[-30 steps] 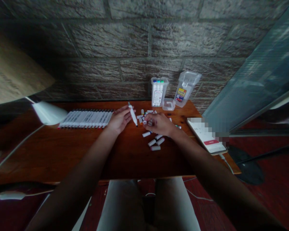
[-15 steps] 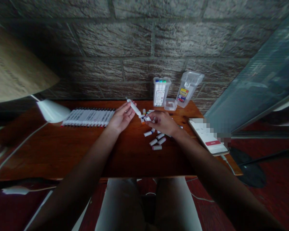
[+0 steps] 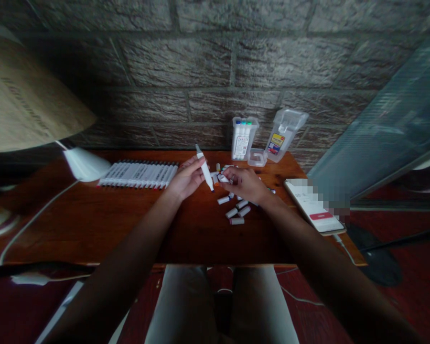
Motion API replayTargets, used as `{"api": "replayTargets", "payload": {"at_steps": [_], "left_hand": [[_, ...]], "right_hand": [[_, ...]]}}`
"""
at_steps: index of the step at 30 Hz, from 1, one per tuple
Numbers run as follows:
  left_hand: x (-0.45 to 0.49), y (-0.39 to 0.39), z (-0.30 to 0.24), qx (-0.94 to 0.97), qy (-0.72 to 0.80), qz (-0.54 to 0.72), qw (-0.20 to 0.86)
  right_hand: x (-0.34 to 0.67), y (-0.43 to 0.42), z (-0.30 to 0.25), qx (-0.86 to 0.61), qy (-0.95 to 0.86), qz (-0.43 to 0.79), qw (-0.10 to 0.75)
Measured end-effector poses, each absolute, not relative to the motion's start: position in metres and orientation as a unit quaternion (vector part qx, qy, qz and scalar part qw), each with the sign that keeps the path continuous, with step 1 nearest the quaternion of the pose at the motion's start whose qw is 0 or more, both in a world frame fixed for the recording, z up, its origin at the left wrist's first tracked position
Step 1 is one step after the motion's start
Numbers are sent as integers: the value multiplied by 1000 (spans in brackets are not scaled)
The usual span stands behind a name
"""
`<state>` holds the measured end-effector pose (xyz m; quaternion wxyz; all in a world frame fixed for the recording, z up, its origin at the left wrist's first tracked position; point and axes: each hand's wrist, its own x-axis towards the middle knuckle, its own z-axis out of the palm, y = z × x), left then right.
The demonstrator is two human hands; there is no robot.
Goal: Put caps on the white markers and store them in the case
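My left hand (image 3: 189, 180) is closed around an uncapped white marker (image 3: 205, 173), which it holds up at a tilt with a bare nib at each end. Just to its right, my right hand (image 3: 245, 182) pinches a small white marker cap (image 3: 225, 178) over the pile of loose caps. Several more white caps with coloured ends, such as the one with a pink end (image 3: 237, 221), lie scattered below and beside the right hand, which hides part of the pile. Left of my hands, a tight row of uncapped white markers (image 3: 139, 174) lies on the table.
A clear case with markers (image 3: 241, 141) stands against the brick wall, beside an open clear case (image 3: 284, 136) and its small clear part (image 3: 257, 157). A phone (image 3: 315, 208) lies at the wooden table's (image 3: 122, 224) right edge. A lamp (image 3: 86, 165) stands left, trailing a white cable.
The marker in my left hand has turned more upright, and its lower end has come away from the right hand. The view has shifted slightly.
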<state>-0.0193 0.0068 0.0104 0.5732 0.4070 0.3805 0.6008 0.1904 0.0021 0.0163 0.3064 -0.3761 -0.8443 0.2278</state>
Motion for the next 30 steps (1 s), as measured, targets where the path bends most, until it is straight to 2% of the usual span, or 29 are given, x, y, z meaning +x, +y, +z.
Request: {"api": "replayTargets", "payload": {"at_steps": [5,17,25,30], "left_hand": [[-18,2,11,405,364,580,606],[-13,-1,13,403,351,549,643],[-11,-3,14,371,318,545,682],[-13,-2,15,361,283,544,702]], "right_hand": [[189,3,14,-353,-845,233,328],[189,2,18,-366,-863,178,300],[191,4,15,-375,-858,232,264],[192,5,13,-358,-876,200,255]]}}
